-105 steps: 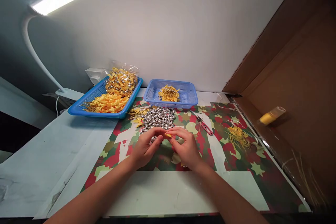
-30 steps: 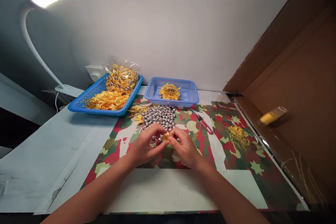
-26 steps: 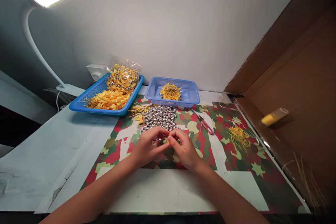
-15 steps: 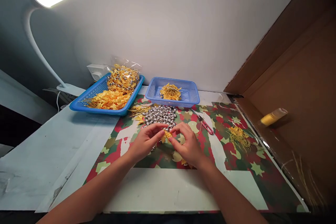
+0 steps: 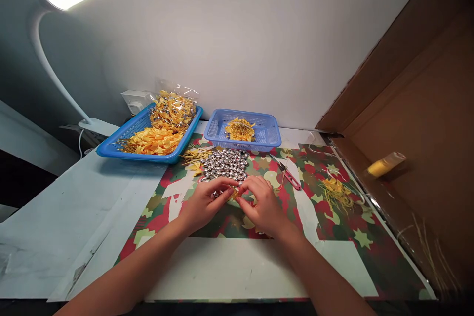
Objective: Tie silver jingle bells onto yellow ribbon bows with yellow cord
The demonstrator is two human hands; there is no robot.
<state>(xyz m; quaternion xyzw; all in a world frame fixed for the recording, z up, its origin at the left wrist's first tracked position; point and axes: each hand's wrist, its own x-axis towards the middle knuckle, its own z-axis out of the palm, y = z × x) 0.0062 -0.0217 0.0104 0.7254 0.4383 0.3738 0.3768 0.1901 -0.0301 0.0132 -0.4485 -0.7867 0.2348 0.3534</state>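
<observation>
Between the fingertips of both hands is a small yellow ribbon bow (image 5: 234,195), partly covered by the fingers. My left hand (image 5: 206,203) pinches it from the left with thumb and forefinger. From the right, my right hand (image 5: 261,204) grips it the same way. Just beyond the fingers lies a pile of silver bells (image 5: 225,164) on the patterned paper. Some yellow bows with gold ties (image 5: 195,160) lie at the pile's left side. Pink-handled thread snips (image 5: 291,177) rest to the right of my right hand.
A blue basket (image 5: 138,159) at the back left holds yellow bows and a clear bag of bows with bells. Another blue basket (image 5: 267,145) holds a bundle. Yellow tie scraps (image 5: 336,193) and a yellow thread spool (image 5: 385,165) are at right. A lamp (image 5: 55,71) arches overhead.
The bow has turned and sunk lower between my fingers, showing less of its loops. Both hands stay pinched together in nearly the same spot.
</observation>
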